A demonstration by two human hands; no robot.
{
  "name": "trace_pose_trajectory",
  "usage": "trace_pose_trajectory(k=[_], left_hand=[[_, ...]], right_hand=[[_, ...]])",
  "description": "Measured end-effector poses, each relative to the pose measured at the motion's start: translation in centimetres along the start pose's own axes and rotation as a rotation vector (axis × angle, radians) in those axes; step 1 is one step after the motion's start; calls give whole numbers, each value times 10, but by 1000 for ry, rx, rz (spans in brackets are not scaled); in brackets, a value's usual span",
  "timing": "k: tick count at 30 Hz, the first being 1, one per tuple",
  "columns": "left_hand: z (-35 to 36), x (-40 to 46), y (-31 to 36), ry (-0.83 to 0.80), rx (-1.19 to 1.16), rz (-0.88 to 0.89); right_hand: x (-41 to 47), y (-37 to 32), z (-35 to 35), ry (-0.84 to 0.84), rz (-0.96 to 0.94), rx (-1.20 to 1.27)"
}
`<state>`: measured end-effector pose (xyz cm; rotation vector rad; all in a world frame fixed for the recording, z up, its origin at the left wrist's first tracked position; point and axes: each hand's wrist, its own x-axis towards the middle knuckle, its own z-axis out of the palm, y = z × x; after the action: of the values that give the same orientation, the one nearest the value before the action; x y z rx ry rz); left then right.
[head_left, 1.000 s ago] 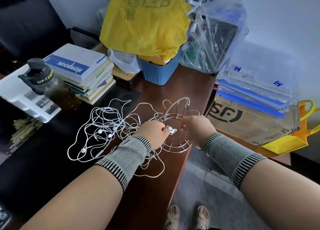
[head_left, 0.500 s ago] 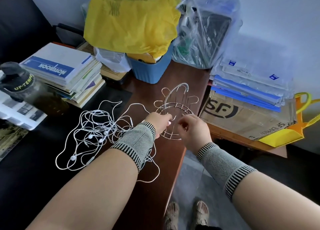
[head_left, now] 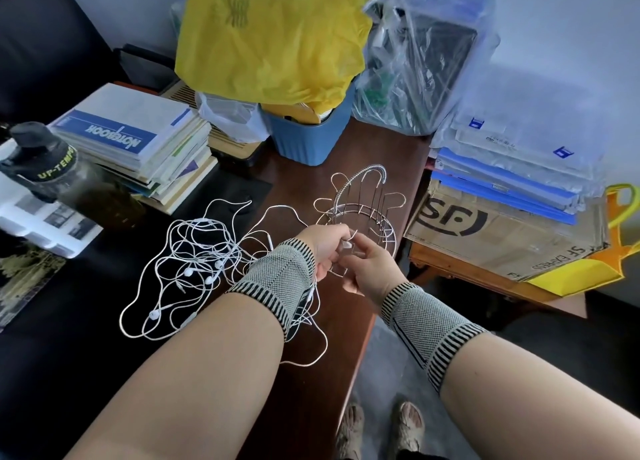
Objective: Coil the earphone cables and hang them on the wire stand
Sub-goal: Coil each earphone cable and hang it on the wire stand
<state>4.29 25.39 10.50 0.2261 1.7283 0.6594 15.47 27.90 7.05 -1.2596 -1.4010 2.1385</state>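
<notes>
1. Left hand and right hand meet at the wire stand; each grip pinches a white earbud.
2. Tangled earphone cables lie on the tabletop, left of the stand.

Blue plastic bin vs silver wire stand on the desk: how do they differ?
1. The blue plastic bin has solid ribbed walls; the silver wire stand is an open frame you can see through.
2. The bin holds things under a yellow plastic bag; no cable hangs on the stand yet.
3. The bin sits untouched at the back; both hands work right at the stand's near side.
Shared: both stand upright on the brown wooden desk.
</notes>
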Motion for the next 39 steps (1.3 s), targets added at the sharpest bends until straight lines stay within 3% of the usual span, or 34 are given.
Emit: trace_pose_trajectory(k=[6,12,17,22,26,30,35,39], left_hand=[[-2,0,-3,-50,-41,0],[-12,-4,-17,-4,-133,118],[-21,-19,-45,-18,10,283],[-31,-25,-73,-25,65,366],[-36,-34,-84,45,101,463],[-32,-39,-88,148,369,575],[-24,-41,-88,202,587,640],[-21,-48,-88,183,638,670]], right_hand=[[7,6,-1,179,-199,-313],[13,7,1,154,-133,-257],[12,5,-1,127,-134,-295],[13,12,-9,269,-143,-542],[6,16,-16,327,-117,-576],[-7,15,-12,379,-120,-550],[-29,11,9,159,-34,-141],[-33,13,13,187,-61,-231]])
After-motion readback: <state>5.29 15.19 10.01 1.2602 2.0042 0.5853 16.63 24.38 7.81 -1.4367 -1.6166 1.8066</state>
